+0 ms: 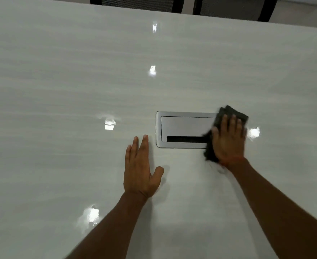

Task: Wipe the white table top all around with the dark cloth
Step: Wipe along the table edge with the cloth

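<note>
Right hand (pixel 228 141) is pressing flat, fingers straight, on the dark cloth (pixel 230 114) over the metal hatch (pixel 184 128)'s right end; left hand (pixel 141 169) resting open on the tabletop (pixel 60 90). Cloth's looking soft and floppy, so palm pressure beats pinching.

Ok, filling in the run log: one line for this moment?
right hand pressing cloth flat over metal hatch end | left hand flat on table

One white bench (pixel 60 90); one dark cloth (pixel 228 114); one metal cable hatch (pixel 184 126) set in the bench; two hands, left hand (pixel 141 169) and right hand (pixel 228 141); two chairs (pixel 141 2) beyond the far edge.
</note>
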A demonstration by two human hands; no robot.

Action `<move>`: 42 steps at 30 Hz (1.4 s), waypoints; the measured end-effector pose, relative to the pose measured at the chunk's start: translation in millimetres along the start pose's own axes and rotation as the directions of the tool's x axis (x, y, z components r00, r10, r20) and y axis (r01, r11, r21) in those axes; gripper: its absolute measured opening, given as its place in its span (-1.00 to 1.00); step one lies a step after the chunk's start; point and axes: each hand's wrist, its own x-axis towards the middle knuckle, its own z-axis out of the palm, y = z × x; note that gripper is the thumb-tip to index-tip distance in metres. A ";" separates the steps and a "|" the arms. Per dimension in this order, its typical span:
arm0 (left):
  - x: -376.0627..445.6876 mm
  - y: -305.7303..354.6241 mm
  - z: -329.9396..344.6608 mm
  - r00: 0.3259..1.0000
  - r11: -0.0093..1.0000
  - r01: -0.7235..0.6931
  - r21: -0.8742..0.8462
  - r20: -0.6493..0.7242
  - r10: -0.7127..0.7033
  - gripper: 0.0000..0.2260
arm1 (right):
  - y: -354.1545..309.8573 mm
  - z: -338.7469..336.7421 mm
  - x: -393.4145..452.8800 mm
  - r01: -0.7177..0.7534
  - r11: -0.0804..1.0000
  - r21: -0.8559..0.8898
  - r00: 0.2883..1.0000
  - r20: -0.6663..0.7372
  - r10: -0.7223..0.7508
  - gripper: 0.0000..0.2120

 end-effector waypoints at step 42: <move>-3.9 -2.8 7.3 0.989 0.998 0.021 -0.056 -0.147 -0.029 -0.21 | -170.6 15.9 -25.4 0.439 0.894 -0.088 0.892 0.162 -0.422 -0.42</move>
